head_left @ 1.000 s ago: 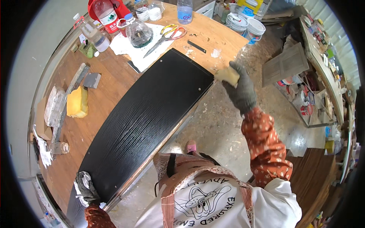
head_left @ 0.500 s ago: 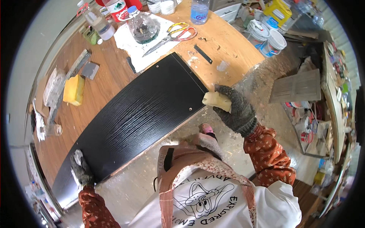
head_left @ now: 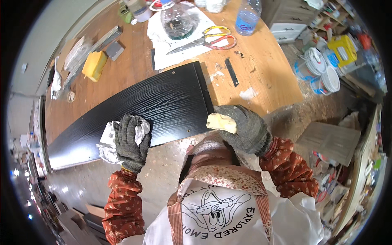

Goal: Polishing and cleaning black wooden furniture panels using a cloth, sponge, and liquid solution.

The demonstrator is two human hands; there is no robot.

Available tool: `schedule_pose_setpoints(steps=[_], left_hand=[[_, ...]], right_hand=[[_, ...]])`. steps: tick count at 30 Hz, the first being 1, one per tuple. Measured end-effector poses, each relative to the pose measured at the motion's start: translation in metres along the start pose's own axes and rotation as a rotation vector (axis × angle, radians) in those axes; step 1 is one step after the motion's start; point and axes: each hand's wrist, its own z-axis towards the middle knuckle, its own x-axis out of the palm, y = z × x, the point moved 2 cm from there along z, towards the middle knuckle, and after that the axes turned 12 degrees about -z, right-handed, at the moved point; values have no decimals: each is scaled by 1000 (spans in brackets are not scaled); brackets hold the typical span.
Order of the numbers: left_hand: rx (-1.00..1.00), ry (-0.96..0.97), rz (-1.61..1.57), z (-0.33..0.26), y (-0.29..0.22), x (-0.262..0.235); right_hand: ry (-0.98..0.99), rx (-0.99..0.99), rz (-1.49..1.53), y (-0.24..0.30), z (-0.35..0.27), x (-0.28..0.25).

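Observation:
A black wood-grain panel (head_left: 171, 96), curved along its far side, lies on the wooden table. My left hand (head_left: 131, 141), in a dark grey knit glove, grips a crumpled white cloth (head_left: 107, 143) and rests it on the panel near its front edge. My right hand (head_left: 247, 126), gloved alike, is closed around a pale yellow, worn piece that looks like sponge (head_left: 221, 122). It is beside the panel's right front corner; whether it touches the panel I cannot tell. Small round spots (head_left: 188, 131) that look like screws or holes show near the panel's right end.
Red-and-yellow-handled scissors (head_left: 216, 38) and a clear jug (head_left: 178, 24) sit on white paper (head_left: 163, 55) behind the panel. A dark metal strip (head_left: 231, 72) and a water bottle (head_left: 248, 18) are farther right. A yellow sponge block (head_left: 94, 66) lies left. White buckets (head_left: 326, 81) stand on the floor.
My left hand has slid with the cloth from the panel's far left toward its middle. My right hand still holds the pale piece near the right corner. The view has turned.

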Motion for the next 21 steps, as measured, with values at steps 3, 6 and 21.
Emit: schedule_pose_setpoints(steps=[3,6,21], left_hand=[[-48,-75,38,-7,0,8],[-78,-109,23,-10,-2,8],[-84,-91,36,-5,6,6]], right_hand=[[149,-66,-168,-11,43,-1],[-28,-32,-104,-28,106,-2],[232,-207,143,-4,12,-1]])
